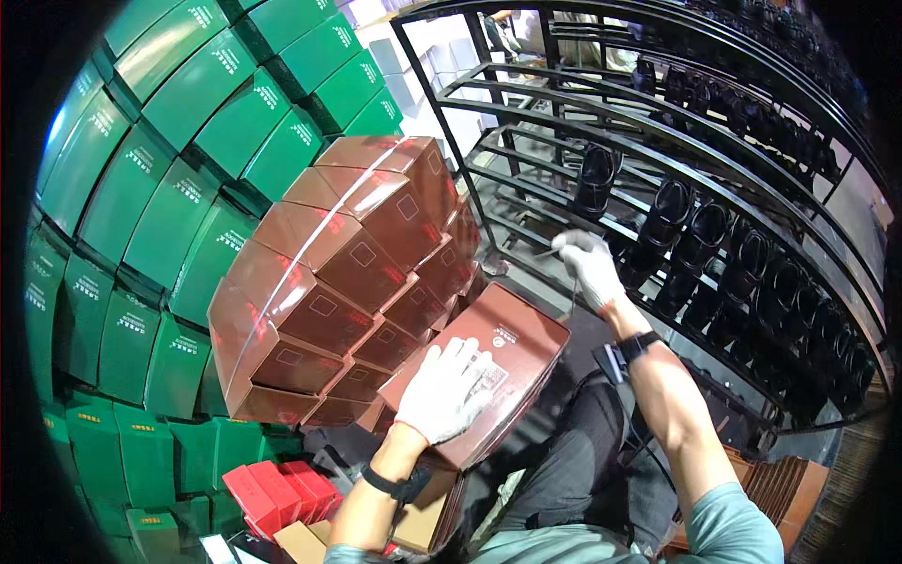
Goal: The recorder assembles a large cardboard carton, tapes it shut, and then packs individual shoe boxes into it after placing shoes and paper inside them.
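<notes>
A closed brown shoe box (498, 362) rests tilted on the person's lap, near the middle of the scene, its lid facing up and its far corner close to the stack of brown boxes (348, 273). The left hand (443, 390), in a white glove, lies flat and spread on the lid, pressing it down rather than gripping it. The right hand (587, 266), also gloved, is raised to the right toward the black metal rack (564, 141), its fingers partly curled; something thin seems pinched in them, but it is too small to tell what. The step in hand looks like boxing shoes: one box steadied while the other hand goes to the rack. Any further move would likely call for keeping the box from sliding off the knee while the right hand works among the bars. Rows of black shoes (700, 240) stand on the rack shelves at right and far right. A wall of green boxes (169, 188) fills the left, red boxes (282, 489) lie near the floor at lower left, and the rack bars crowd the reach.
</notes>
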Tool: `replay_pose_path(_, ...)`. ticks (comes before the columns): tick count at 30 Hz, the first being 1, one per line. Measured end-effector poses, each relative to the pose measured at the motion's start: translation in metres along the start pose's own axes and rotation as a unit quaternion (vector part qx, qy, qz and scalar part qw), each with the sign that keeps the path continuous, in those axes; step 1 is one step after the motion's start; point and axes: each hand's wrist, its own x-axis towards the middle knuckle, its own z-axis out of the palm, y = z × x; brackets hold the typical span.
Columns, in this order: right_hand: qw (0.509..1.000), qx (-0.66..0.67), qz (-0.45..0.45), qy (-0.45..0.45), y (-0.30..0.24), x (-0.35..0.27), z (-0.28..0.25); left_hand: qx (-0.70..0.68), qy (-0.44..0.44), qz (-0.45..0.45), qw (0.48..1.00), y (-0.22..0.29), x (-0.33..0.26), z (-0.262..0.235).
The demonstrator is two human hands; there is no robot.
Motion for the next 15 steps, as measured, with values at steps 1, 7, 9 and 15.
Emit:
replay_pose_path(1,0.999,0.0,-0.02,0.051,0.01,0.021,-0.012,-0.028,0.008,0.004,1.0,0.005,0.005,-0.003)
replay_pose_path(7,0.913,-0.154,-0.069,0.371,0.032,-0.072,-0.153,-0.058,0.041,-0.01,0.997,-0.018,-0.023,-0.011)
replay_pose_path(9,0.865,-0.209,-0.039,0.454,0.023,-0.163,-0.201,-0.06,0.069,-0.021,0.996,-0.025,-0.037,-0.015)
replay_pose_path(15,0.721,-0.468,0.048,0.508,0.027,-0.534,-0.306,-0.069,0.048,-0.032,0.996,0.008,-0.009,-0.025)
